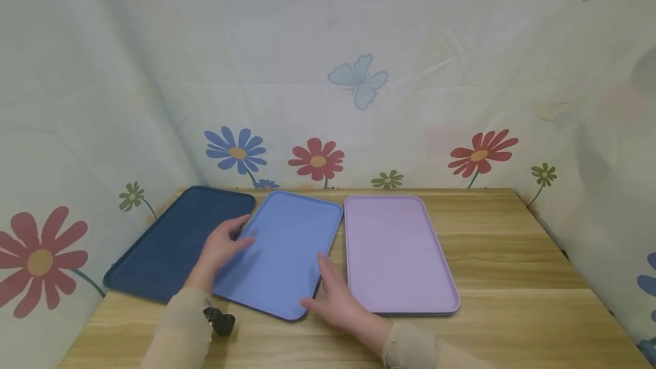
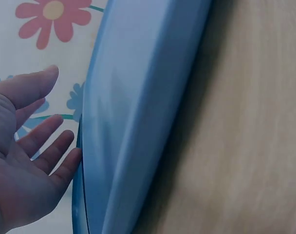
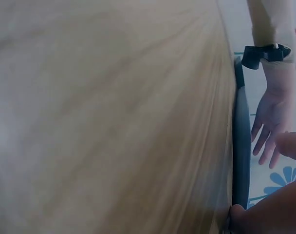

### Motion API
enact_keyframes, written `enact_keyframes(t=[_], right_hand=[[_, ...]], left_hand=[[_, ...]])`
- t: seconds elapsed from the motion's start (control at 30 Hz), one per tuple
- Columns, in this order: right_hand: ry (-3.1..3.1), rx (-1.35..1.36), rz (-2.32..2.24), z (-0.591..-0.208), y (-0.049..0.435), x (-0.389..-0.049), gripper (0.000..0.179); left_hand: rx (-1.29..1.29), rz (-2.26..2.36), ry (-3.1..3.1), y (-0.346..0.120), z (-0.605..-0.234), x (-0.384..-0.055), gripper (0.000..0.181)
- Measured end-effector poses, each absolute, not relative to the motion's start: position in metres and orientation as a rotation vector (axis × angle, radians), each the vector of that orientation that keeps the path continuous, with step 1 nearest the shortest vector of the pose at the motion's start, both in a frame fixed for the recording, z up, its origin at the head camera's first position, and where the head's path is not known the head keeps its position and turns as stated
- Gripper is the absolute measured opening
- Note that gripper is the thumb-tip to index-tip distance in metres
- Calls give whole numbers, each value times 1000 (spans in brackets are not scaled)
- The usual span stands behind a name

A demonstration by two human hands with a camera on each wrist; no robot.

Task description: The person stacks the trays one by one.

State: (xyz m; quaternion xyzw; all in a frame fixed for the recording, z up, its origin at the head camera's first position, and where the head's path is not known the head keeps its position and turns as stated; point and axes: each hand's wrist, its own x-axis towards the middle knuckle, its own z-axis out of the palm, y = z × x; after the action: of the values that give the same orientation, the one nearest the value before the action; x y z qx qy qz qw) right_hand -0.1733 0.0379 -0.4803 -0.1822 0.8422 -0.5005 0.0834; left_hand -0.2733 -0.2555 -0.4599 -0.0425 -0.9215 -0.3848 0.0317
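"Surface is carrying what, exactly?"

"3 trays. The light blue tray is lying skewed near the middle, the dark blue tray is sitting at its 9 o'clock, and the lilac tray is resting at its 3 o'clock."

"How are the left hand and the right hand working?"

"The left is hanging by the light blue tray's 9 o'clock edge, fingers spread and released. The right is lying along its 4 o'clock edge, fingers fairly straight, not clenching. Whether a fingertip is touching the rim, I am not able to tell."

"Why are they facing each other?"

"Probably because opposite edges are offering an even hold on something so broad; 1 hand might be tipping it."

"And the skew?"

"It is leaving a wedge beside the lilac tray, widest toward 5 o'clock, which is presumably giving the right fingers room."
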Motion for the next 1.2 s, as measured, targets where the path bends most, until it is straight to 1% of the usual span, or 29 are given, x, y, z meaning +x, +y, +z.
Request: enact_keyframes(t=[0.2, 0.4, 0.53, 0.9, 1.07, 1.2], right_hand=[[2654, -575, -1250, -478, 34, -172, 104], [2765, -630, -1013, -481, 30, -171, 112], [2778, -672, -937, -481, 30, -169, 111], [2778, -728, -844, -478, 31, -166, 110], [2782, -735, -831, -477, 30, -165, 109], [2799, -747, -805, -477, 31, -164, 108]], left_hand=[[-206, -1026, -2852, -256, -465, -276, 60], [-370, -878, -2809, -257, -468, -275, 57], [-433, -755, -2810, -259, -471, -277, 55], [-457, -445, -2865, -260, -475, -278, 54], [-489, -424, -2875, -262, -479, -277, 56], [-492, -457, -2896, -262, -480, -275, 53]])
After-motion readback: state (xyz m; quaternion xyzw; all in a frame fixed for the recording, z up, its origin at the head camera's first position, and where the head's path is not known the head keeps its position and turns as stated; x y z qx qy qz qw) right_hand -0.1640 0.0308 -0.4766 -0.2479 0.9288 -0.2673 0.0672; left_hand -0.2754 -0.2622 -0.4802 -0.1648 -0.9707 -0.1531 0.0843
